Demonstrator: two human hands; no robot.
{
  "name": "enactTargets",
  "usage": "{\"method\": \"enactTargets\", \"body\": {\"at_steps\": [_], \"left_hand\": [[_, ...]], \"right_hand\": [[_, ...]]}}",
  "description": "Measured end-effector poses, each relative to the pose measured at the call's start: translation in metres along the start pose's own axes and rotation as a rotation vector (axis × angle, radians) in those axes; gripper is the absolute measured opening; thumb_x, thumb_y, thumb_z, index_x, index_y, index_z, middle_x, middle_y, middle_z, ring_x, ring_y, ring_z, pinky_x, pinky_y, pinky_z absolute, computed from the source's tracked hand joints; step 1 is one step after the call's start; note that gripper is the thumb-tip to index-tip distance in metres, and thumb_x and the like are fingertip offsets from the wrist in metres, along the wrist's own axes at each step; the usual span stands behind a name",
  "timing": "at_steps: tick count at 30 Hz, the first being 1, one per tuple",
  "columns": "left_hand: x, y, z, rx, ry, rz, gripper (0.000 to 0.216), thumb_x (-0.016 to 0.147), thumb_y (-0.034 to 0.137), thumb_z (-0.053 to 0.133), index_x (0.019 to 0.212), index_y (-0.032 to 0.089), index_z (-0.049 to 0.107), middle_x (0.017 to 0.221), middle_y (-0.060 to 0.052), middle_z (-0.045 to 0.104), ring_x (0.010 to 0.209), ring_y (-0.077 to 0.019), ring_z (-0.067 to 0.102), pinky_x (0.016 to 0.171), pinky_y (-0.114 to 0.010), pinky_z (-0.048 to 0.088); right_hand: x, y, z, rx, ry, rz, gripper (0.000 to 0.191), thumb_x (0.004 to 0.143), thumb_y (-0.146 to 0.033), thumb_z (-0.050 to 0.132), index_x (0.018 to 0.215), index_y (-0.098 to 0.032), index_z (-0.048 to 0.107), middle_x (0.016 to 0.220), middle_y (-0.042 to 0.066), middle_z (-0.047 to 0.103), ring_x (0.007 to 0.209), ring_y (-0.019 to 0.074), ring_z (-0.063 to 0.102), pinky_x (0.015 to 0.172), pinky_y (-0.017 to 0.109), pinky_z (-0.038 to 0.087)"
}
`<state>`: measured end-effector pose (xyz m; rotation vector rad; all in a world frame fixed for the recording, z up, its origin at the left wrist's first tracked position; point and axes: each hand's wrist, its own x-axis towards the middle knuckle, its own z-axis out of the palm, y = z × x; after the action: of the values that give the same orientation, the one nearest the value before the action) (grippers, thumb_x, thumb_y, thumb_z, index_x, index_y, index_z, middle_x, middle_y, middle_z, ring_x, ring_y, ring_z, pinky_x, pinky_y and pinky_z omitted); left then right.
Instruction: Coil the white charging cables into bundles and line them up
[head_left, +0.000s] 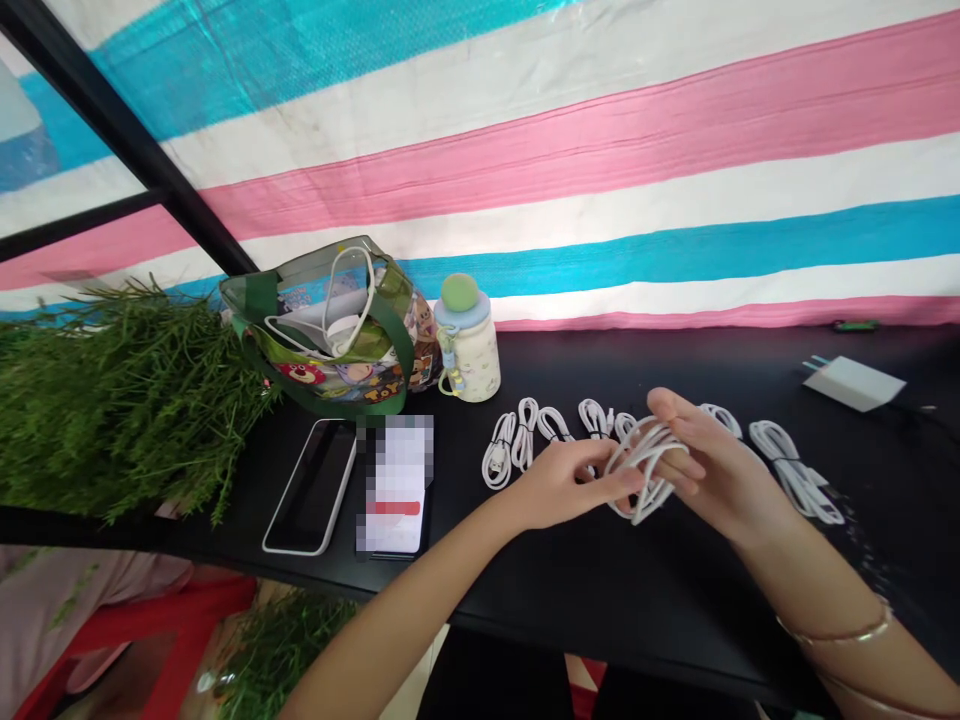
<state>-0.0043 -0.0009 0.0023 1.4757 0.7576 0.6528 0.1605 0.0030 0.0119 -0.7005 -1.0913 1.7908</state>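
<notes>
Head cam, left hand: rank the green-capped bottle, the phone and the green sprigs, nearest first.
From the left hand, on the white cable coil:
1. Green-capped bottle: back, up-left of the hand.
2. Phone: further left.
3. Green sprigs: far left of the view.

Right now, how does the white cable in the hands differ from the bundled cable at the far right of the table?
The cable in the hands forms a loose, rounded cluster of loops; the bundled cable lies in a longer, flatter hank. The first is held up between the left hand and right hand; the second rests untouched on the black table. Both are white.
</notes>
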Motion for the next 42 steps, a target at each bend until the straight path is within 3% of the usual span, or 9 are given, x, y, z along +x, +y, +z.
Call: {"method": "enactTargets", "body": {"at_steps": [5, 12, 17, 24, 29, 34, 39, 42], "left_hand": [[0.000, -0.004, 0.001, 0.166, 0.101, 0.068, 0.020, 0.074, 0.035, 0.069, 0.076, 0.016, 0.062, 0.072, -0.001, 0.055, 0.071, -0.0149, 0.051, 0.064, -0.025, 0.040], [0.002, -0.007, 0.005, 0.199, 0.122, 0.115, 0.024, 0.072, 0.029, 0.069, 0.092, 0.017, 0.064, 0.084, -0.002, 0.061, 0.077, -0.0155, 0.054, 0.063, -0.023, 0.043], [0.004, -0.004, 0.005, 0.105, 0.060, 0.096, 0.015, 0.080, 0.031, 0.054, 0.079, 0.017, 0.059, 0.078, -0.002, 0.059, 0.068, -0.0125, 0.053, 0.058, -0.022, 0.043], [0.005, -0.003, 0.003, 0.001, 0.137, 0.122, 0.028, 0.085, 0.044, 0.047, 0.077, 0.018, 0.056, 0.078, -0.003, 0.060, 0.074, -0.0163, 0.054, 0.068, -0.027, 0.044], [0.007, 0.001, 0.004, -0.102, 0.159, 0.062, 0.032, 0.079, 0.051, 0.052, 0.072, 0.020, 0.054, 0.080, -0.005, 0.062, 0.082, -0.0206, 0.056, 0.070, -0.030, 0.044], [0.008, 0.002, 0.005, -0.309, 0.172, -0.031, 0.026, 0.067, 0.044, 0.060, 0.070, 0.020, 0.052, 0.065, -0.001, 0.058, 0.082, -0.0223, 0.057, 0.074, -0.032, 0.041], [0.008, 0.000, 0.004, -0.426, 0.056, -0.022, 0.028, 0.070, 0.047, 0.061, 0.078, 0.021, 0.053, 0.045, 0.003, 0.047, 0.087, -0.0239, 0.057, 0.084, -0.034, 0.039], [0.008, -0.002, 0.003, -0.455, 0.001, -0.020, 0.032, 0.072, 0.048, 0.063, 0.086, 0.020, 0.055, 0.044, 0.006, 0.045, 0.076, -0.0206, 0.058, 0.085, -0.034, 0.039]], "right_hand": [[0.004, 0.002, 0.002, -0.031, 0.076, -0.047, 0.035, 0.073, -0.045, 0.073, 0.074, -0.025, 0.045, 0.046, -0.012, 0.022, 0.038, 0.0052, 0.015, 0.036, 0.019, 0.025], [0.011, 0.004, 0.014, -0.057, 0.211, -0.150, 0.045, 0.061, -0.050, 0.079, 0.075, -0.024, 0.045, 0.041, -0.014, 0.023, 0.035, 0.0043, 0.016, 0.032, 0.017, 0.024], [0.012, 0.004, 0.011, -0.025, 0.216, -0.115, 0.039, 0.066, -0.049, 0.076, 0.079, -0.025, 0.047, 0.040, -0.015, 0.025, 0.034, 0.0059, 0.021, 0.031, 0.019, 0.027], [0.011, 0.001, 0.008, 0.071, 0.200, -0.099, 0.041, 0.063, -0.049, 0.078, 0.081, -0.024, 0.052, 0.043, -0.013, 0.029, 0.040, 0.0066, 0.027, 0.039, 0.020, 0.033], [0.009, 0.001, 0.007, 0.151, 0.194, -0.053, 0.041, 0.059, -0.048, 0.082, 0.083, -0.026, 0.056, 0.046, -0.012, 0.027, 0.043, 0.0090, 0.030, 0.044, 0.024, 0.037], [0.010, 0.002, 0.007, 0.191, 0.166, -0.078, 0.035, 0.062, -0.042, 0.081, 0.076, -0.026, 0.054, 0.049, -0.011, 0.020, 0.043, 0.0081, 0.024, 0.046, 0.022, 0.039], [0.011, 0.003, 0.002, 0.254, 0.145, -0.025, 0.036, 0.066, -0.045, 0.079, 0.067, -0.025, 0.049, 0.048, -0.010, 0.021, 0.045, 0.0090, 0.029, 0.050, 0.022, 0.044], [0.013, 0.003, -0.002, 0.269, 0.147, 0.025, 0.042, 0.068, -0.046, 0.077, 0.060, -0.023, 0.043, 0.046, -0.009, 0.022, 0.045, 0.0093, 0.029, 0.047, 0.021, 0.043]]}}
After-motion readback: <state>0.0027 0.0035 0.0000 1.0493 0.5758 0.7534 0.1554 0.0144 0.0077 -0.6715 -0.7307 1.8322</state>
